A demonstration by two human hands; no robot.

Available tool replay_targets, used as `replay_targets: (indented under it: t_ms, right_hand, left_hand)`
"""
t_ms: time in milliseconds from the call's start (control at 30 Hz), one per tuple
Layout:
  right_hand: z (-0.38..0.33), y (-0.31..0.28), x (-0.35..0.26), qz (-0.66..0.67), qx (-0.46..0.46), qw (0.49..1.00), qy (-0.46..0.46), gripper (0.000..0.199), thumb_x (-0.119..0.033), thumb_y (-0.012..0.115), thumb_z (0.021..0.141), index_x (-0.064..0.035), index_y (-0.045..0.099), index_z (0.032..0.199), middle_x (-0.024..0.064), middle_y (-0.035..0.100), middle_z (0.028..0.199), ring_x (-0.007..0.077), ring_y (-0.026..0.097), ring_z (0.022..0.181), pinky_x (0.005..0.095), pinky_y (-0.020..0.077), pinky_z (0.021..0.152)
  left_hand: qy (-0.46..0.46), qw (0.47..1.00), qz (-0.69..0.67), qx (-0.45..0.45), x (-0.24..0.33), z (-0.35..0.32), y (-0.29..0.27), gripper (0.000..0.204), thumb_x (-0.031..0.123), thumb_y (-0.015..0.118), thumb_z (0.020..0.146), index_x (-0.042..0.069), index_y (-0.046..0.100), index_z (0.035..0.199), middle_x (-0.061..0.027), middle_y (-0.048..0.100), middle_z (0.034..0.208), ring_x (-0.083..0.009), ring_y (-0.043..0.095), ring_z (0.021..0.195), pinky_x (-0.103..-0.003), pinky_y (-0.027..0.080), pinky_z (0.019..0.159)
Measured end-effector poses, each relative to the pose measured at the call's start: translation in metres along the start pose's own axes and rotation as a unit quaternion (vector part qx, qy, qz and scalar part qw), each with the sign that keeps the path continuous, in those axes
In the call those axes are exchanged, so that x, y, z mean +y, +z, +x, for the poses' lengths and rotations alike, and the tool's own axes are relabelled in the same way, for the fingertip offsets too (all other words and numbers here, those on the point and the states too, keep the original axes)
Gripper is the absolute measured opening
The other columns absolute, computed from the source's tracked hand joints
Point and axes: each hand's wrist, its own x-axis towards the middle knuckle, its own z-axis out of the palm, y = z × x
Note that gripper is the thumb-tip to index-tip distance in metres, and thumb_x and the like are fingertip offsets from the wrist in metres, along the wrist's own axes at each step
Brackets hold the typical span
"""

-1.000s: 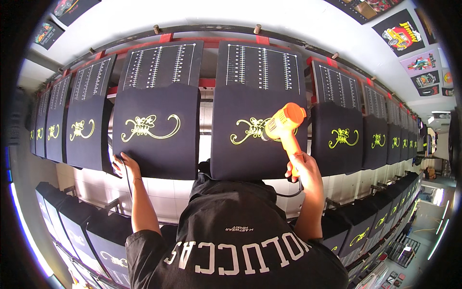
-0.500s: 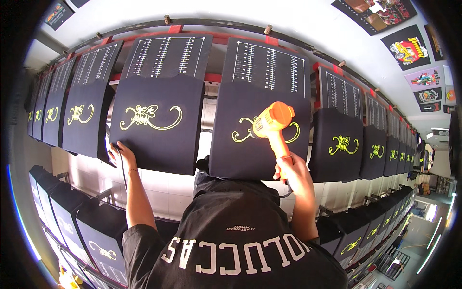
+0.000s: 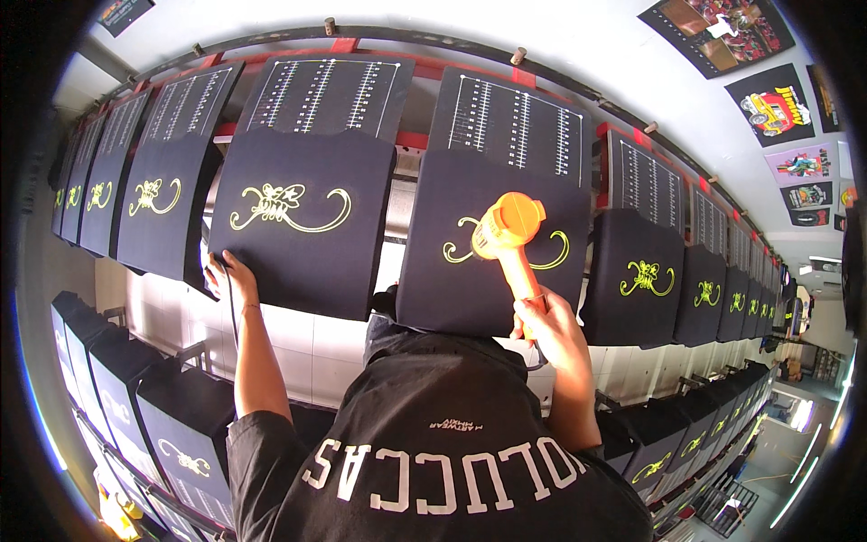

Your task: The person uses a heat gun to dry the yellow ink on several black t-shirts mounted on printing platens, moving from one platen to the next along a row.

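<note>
An orange heat gun (image 3: 508, 237) stands upright, nozzle aimed at a yellow-green ornamental print on a dark fabric panel (image 3: 492, 244). A neighbouring dark panel (image 3: 293, 226) bears the same print.

Your right hand (image 3: 546, 323) has carried the orange heat gun (image 3: 511, 233) leftward across the yellow print (image 3: 506, 246), its nozzle swinging from about one o'clock of the motif to its centre. Your left hand (image 3: 228, 275) has slid toward seven o'clock, onto the lower-left corner of the neighbouring dark panel (image 3: 302, 217).
</note>
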Motion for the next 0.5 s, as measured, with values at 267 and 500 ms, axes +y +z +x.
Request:
replay_targets:
  t_ms: [267, 500]
  right_hand:
    - [-0.002, 0.003, 0.008, -0.029, -0.057, 0.998, 0.007, 0.028, -0.022, 0.06, 0.096, 0.0015, 0.055, 0.11, 0.0017, 0.059, 0.077, 0.0086, 0.062, 0.063, 0.0207, 0.0469, 0.049]
    - [0.006, 0.013, 0.01, -0.033, -0.072, 0.997, 0.006, 0.031, -0.022, 0.061, 0.096, 0.0029, 0.054, 0.113, 0.0012, 0.059, 0.077, 0.0083, 0.062, 0.064, 0.0206, 0.0479, 0.05]
  left_hand:
    - [-0.036, 0.997, -0.03, -0.063, 0.008, 0.005, -0.013, 0.043, 0.037, 0.054, 0.097, 0.014, 0.052, 0.134, -0.0177, 0.055, 0.132, -0.0372, 0.047, 0.126, -0.051, 0.036, 0.104]
    - [-0.025, 0.998, -0.041, -0.046, 0.01, 0.004, -0.014, 0.042, 0.035, 0.054, 0.097, 0.013, 0.052, 0.133, -0.017, 0.055, 0.131, -0.0364, 0.046, 0.126, -0.051, 0.035, 0.105]
